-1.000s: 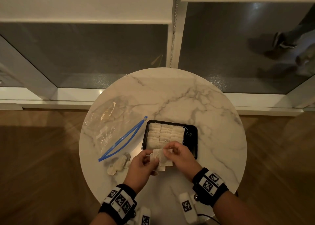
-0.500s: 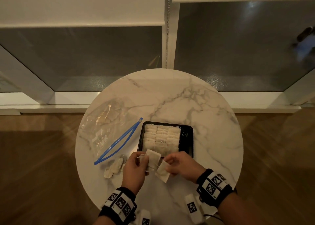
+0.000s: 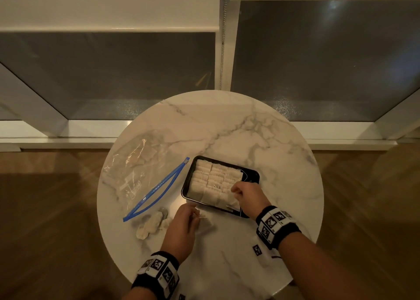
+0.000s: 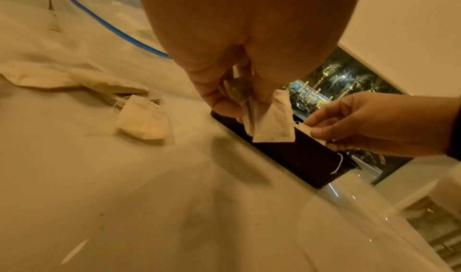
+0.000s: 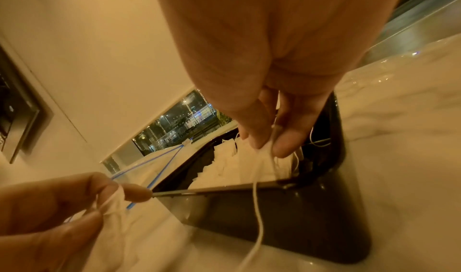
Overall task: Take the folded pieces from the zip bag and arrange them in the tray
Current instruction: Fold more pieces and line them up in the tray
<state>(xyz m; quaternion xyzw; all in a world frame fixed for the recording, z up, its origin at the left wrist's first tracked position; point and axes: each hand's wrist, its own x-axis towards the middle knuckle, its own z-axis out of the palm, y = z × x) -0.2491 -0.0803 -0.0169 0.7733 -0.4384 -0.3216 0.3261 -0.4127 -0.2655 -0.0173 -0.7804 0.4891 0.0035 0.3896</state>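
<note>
A black tray (image 3: 254,177) sits mid-table, filled with rows of white folded pieces (image 3: 211,180). My right hand (image 3: 236,191) pinches one folded piece (image 5: 264,152) over the tray's near right corner; its string hangs down. My left hand (image 3: 194,215) pinches another folded piece (image 4: 270,118) just in front of the tray's near edge. A clear zip bag (image 3: 138,167) with a blue zip strip (image 3: 156,189) lies open to the left of the tray, with a few pieces inside. Several loose pieces (image 3: 151,225) lie on the table (image 3: 261,140) beside my left hand.
The round marble table stands against a window sill; its edges are close on all sides. Wooden floor lies to both sides. A small tag marker (image 3: 258,249) lies on the table near my right wrist.
Both hands held pieces together in front of the tray. My right hand has since carried its piece up over the tray's near right corner, while the left stayed low with the other piece.
</note>
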